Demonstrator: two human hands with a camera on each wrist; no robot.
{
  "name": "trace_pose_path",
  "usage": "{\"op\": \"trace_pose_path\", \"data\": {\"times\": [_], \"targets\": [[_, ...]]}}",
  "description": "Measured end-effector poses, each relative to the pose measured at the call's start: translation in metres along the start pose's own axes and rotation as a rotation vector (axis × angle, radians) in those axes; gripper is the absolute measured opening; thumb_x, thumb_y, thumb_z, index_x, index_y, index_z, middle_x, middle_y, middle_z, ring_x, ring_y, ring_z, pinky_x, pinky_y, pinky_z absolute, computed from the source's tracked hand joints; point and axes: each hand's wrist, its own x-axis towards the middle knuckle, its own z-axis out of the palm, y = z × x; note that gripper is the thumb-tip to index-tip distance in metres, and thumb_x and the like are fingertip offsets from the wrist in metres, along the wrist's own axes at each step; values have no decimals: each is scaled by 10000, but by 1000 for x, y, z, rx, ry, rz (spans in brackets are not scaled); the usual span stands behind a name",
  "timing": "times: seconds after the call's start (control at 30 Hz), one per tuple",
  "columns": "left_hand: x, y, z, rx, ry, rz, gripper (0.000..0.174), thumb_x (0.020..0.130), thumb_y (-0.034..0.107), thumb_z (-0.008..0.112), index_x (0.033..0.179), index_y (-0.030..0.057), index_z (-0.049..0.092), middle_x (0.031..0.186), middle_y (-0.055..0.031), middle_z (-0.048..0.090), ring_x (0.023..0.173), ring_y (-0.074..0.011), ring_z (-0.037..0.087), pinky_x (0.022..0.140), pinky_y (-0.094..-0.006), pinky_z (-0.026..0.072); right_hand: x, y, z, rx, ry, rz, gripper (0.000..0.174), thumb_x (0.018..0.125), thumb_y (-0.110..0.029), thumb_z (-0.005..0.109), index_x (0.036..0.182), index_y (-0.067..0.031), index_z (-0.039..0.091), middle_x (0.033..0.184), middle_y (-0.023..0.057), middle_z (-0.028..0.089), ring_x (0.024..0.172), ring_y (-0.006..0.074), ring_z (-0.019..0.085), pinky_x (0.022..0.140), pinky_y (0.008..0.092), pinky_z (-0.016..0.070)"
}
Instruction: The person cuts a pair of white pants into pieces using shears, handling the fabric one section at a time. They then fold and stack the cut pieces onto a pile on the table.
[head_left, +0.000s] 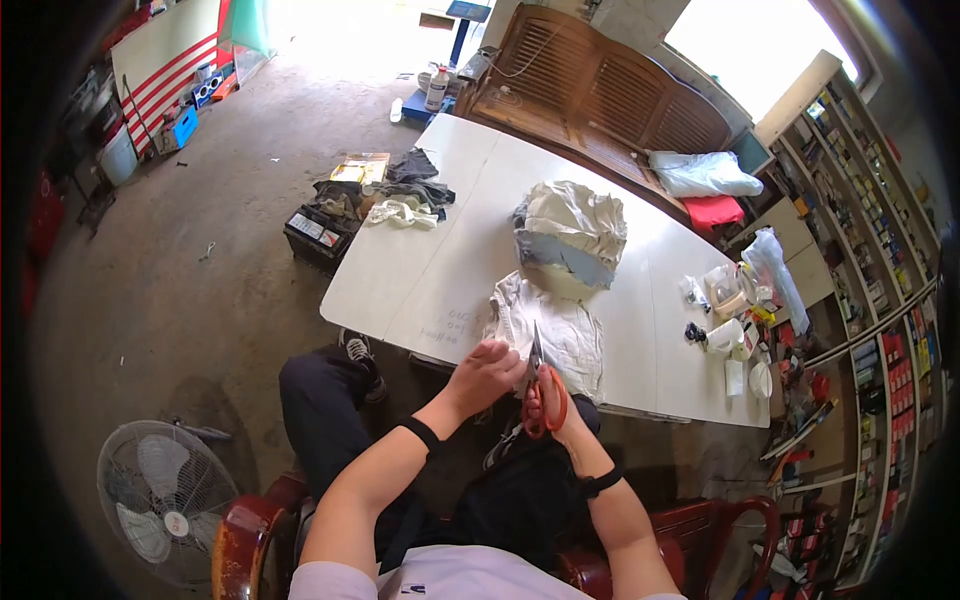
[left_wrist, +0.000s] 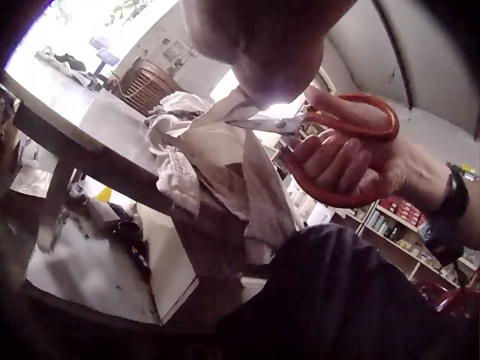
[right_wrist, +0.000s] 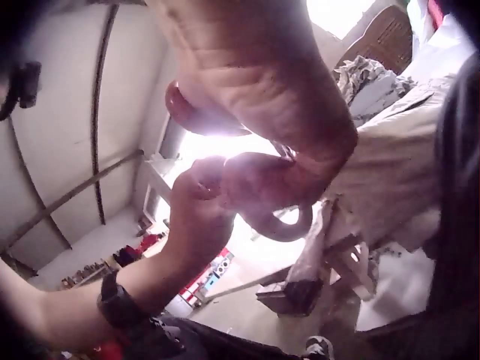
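A pale cloth (head_left: 572,345) lies over the near edge of the table, part of it hanging down. My left hand (head_left: 488,372) pinches its edge, and in the left wrist view a strip of the cloth (left_wrist: 217,161) runs taut up to the fingers. My right hand (head_left: 550,393) grips scissors (head_left: 557,412) by their red handles, fingers through the loops. The blades point away from me, and in the left wrist view they overlap the cloth just below my left hand (left_wrist: 259,49). In the right wrist view my right hand (right_wrist: 255,75) hides most of the scissors.
Behind the cloth on the white table (head_left: 440,260) stands a stack of folded cloths (head_left: 575,225). Dark rags (head_left: 410,180) lie at the far left corner above a black battery (head_left: 318,240). Cups and small containers (head_left: 725,335) stand at right. A fan (head_left: 165,495) is on the floor.
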Motion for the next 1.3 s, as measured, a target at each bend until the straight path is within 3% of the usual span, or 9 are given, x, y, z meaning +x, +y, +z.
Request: {"op": "trace_pose_path", "data": {"times": [0.13, 0.27, 0.43, 0.6, 0.8, 0.87, 1.07, 1.13, 1.3], "targets": [[-1, -5, -27, 25, 7, -21, 56, 702, 145, 570, 739, 142, 529, 732, 9, 466, 817, -147, 510, 841, -293, 365, 5, -19, 16, -25, -71, 192, 574, 831, -687, 479, 756, -117, 469, 605, -18, 434, 493, 136, 479, 586, 407, 562], [-14, 1, -33, -21, 60, -65, 50, 708, 143, 573, 718, 144, 524, 723, 15, 459, 808, -147, 502, 831, -282, 360, 19, -33, 31, 19, -186, 156, 608, 819, -721, 450, 733, -120, 485, 628, -8, 466, 544, 148, 507, 618, 411, 560], [-24, -2, -35, -21, 47, -112, 65, 693, 126, 591, 736, 134, 543, 733, 18, 469, 827, -150, 497, 832, -288, 361, 44, -39, 32, -30, -217, 122, 632, 800, -730, 478, 654, -115, 474, 582, -2, 457, 500, 167, 484, 469, 328, 427], [-28, -4, -40, -45, 48, -167, 113, 671, 110, 606, 778, 138, 581, 745, 22, 482, 844, -158, 491, 822, -302, 362, 41, -53, 33, -106, -254, 210, 628, 793, -718, 508, 688, -100, 498, 592, -7, 456, 487, 170, 458, 482, 337, 431], [-33, -2, -48, 18, 108, -258, 84, 704, 140, 588, 789, 141, 591, 737, 24, 469, 813, -149, 492, 820, -296, 369, 65, -58, 30, -70, -324, 245, 602, 800, -703, 519, 635, -131, 425, 596, -13, 441, 443, 91, 399, 432, 223, 371], [-42, -6, -58, 39, 117, -315, 121, 698, 129, 597, 819, 136, 604, 738, 23, 470, 808, -155, 489, 812, -305, 367, 70, -68, 39, -96, -206, 133, 574, 811, -682, 528, 664, -141, 404, 589, -24, 411, 450, 53, 372, 419, 174, 322], [-54, -17, -91, 17, 141, -408, 212, 667, 87, 630, 876, 121, 629, 758, 30, 492, 796, -171, 482, 776, -332, 364, 111, -58, 64, -25, -131, 231, 557, 810, -672, 537, 738, -134, 413, 578, -17, 380, 405, 94, 358, 375, 231, 340], [-60, -17, -94, -19, 179, -364, 216, 668, 93, 632, 882, 127, 635, 756, 39, 491, 789, -167, 476, 768, -334, 364, 117, -63, 77, -155, -152, 89, 556, 805, -668, 548, 717, -138, 402, 570, -8, 383, 404, 109, 372, 376, 247, 350], [-79, -15, -105, -40, 282, -445, 213, 674, 81, 672, 876, 143, 644, 744, 35, 499, 780, -188, 484, 746, -351, 366, 184, -87, 73, 232, -111, 151, 577, 782, -676, 568, 691, -133, 392, 514, -27, 350, 404, 87, 370, 363, 222, 314]]}}
